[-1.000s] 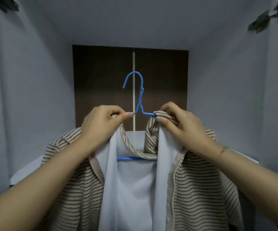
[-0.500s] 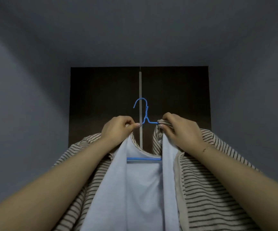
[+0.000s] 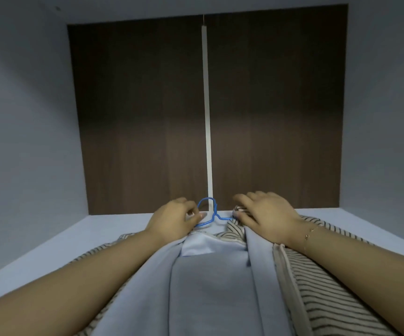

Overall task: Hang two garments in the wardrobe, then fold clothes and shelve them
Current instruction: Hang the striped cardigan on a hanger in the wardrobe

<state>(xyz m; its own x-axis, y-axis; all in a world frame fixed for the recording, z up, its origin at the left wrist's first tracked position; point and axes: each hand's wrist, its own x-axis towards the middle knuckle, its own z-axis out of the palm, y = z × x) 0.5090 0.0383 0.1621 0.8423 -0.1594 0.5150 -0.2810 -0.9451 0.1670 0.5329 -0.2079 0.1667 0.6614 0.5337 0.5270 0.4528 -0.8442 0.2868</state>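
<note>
Between the two hands, a blue wire hanger (image 3: 208, 212) carries a striped shirt (image 3: 317, 275) with a pale blue lining, and its hook rises just above the fingertips, in front of the white strip (image 3: 207, 105) that runs down the dark brown back panel (image 3: 142, 112) of the wardrobe. On the near side of the hook, the left hand (image 3: 172, 221) has its fingers curled and pinches the hanger's wire shoulder together with the collar edge. Across the hook from it, the right hand (image 3: 266, 214) grips the other collar edge where the stripes bunch up, thumb tucked under against the wire. Below both grips the shirt hangs open toward the camera, lining in the middle, striped cloth falling away under each forearm. A thin bracelet (image 3: 307, 236) sits on the right wrist. Beyond the hands, a pale shelf surface (image 3: 104, 229) meets the back panel, with grey side walls (image 3: 26, 117) rising on either side.
</note>
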